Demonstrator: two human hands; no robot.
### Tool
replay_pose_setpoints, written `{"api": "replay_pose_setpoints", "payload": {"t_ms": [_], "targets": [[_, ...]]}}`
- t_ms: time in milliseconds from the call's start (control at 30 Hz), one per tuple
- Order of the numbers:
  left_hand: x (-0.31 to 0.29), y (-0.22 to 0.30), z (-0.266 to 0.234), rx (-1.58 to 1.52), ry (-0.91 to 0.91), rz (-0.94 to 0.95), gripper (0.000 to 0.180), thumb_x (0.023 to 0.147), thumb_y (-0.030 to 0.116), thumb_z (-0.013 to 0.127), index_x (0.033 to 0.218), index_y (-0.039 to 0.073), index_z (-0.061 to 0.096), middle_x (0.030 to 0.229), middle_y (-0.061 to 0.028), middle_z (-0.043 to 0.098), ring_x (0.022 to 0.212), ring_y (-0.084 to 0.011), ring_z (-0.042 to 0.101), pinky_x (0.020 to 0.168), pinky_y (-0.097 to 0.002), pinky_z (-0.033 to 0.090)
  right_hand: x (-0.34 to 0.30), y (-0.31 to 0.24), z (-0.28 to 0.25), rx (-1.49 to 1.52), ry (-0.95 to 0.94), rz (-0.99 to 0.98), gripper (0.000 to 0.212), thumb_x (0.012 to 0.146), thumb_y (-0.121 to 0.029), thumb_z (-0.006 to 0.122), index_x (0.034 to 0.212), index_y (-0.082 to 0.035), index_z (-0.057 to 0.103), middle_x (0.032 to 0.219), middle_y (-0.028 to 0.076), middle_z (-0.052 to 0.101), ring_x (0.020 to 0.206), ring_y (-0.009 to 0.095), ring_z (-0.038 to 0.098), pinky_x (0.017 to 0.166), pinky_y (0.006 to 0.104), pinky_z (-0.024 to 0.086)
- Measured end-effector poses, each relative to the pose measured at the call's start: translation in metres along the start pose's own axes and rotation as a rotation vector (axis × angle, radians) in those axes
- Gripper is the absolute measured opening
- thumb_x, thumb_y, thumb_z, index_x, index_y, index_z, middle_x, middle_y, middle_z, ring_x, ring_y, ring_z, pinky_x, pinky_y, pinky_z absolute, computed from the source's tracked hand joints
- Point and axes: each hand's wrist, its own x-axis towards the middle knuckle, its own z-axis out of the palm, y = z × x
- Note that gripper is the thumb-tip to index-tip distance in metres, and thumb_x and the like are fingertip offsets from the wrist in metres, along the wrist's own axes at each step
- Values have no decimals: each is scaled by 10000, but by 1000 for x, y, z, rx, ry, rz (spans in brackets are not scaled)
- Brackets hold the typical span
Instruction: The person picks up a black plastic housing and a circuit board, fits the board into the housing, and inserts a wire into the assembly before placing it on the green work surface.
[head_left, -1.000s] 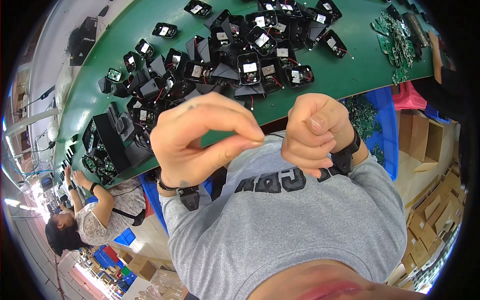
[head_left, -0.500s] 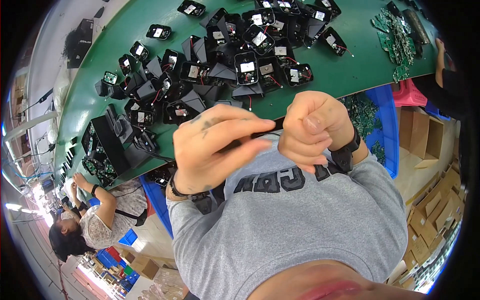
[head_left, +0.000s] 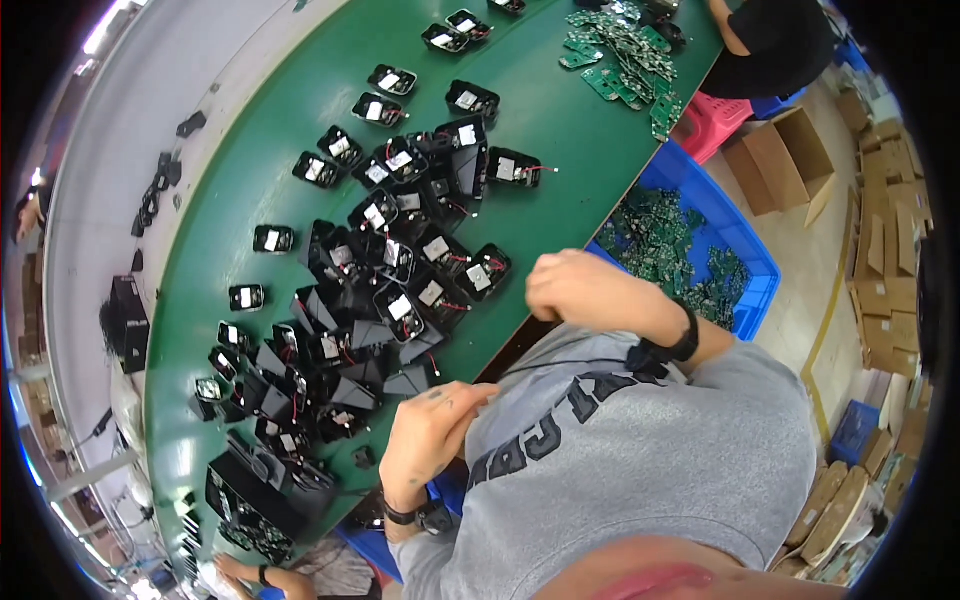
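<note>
My left hand [head_left: 432,432] is over the table's near edge, thumb and fingers pressed together. Farther right, my right hand [head_left: 585,290] is curled closed, its back toward me, above the edge between the table and a blue bin. Whatever either hand may hold is hidden. A thin black cable [head_left: 560,362] passes across my grey shirt from near the left fingertips toward the right wrist; I cannot tell whether the fingers grip it. Closest on the tabletop are open black housings [head_left: 402,312] with white or silver blocks and red wires, heaped left of my hands.
The green table [head_left: 560,225] curves away. Bare circuit boards lie in a pile [head_left: 630,65] at the far right, and more fill the blue bin [head_left: 765,275]. Beside it stand a pink stool [head_left: 712,122] and a cardboard box [head_left: 775,165]. Co-workers' arms [head_left: 285,580] show at lower left and far right.
My view has swung round, so the table edge runs more steeply. My hands have drawn apart, the right one farther up and right. The left fingers, apart before, are now pressed together.
</note>
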Motion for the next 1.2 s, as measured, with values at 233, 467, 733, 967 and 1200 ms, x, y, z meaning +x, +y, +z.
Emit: {"api": "replay_pose_setpoints", "payload": {"t_ms": [233, 467, 733, 967, 1200], "targets": [[-33, -40, -14, -193, 755, 280, 32, 552, 10, 513, 536, 28, 533, 488, -46, 494, 452, -168, 476, 466, -251, 354, -74, 112, -54, 180, 1156, 643, 241, 911, -206, 587, 982, 19, 639, 933, 91, 666, 890, 193, 626, 840, 307, 475], [-23, -1, -54, -15, 750, -295, 133, 866, 36, 563, 896, -10, 683, 642, -60, 620, 536, -105, 566, 495, -233, 396, -72, 236, -31, -737, 981, 802, 661, 889, -453, 612, 1357, -11, 462, 1395, 269, 426, 1276, 444, 397, 1076, 483, 306], [-47, -12, -58, 63, 802, -330, 156, 932, 50, 539, 945, -42, 665, 676, -45, 641, 539, -51, 544, 505, -180, 411, 19, 172, -12, -455, 817, 622, 853, 858, -553, 594, 1473, -45, 292, 1508, 237, 268, 1416, 409, 207, 1114, 560, 190], [-60, -3, -64, 102, 871, -300, 161, 941, 50, 535, 953, -39, 670, 673, -39, 641, 545, -46, 534, 511, -171, 395, 2, 309, -121, -518, 918, 1007, 789, 839, -714, 465, 1478, -270, 337, 1560, 149, 223, 1420, 419, 194, 1069, 675, 175], [-66, -18, -54, 51, 892, -291, 173, 952, 64, 532, 963, -39, 670, 679, -47, 643, 535, -40, 521, 509, -165, 389, 18, 286, -108, -458, 704, 994, 739, 830, -736, 446, 1431, -309, 410, 1536, 110, 294, 1421, 371, 224, 1066, 694, 166]]}}
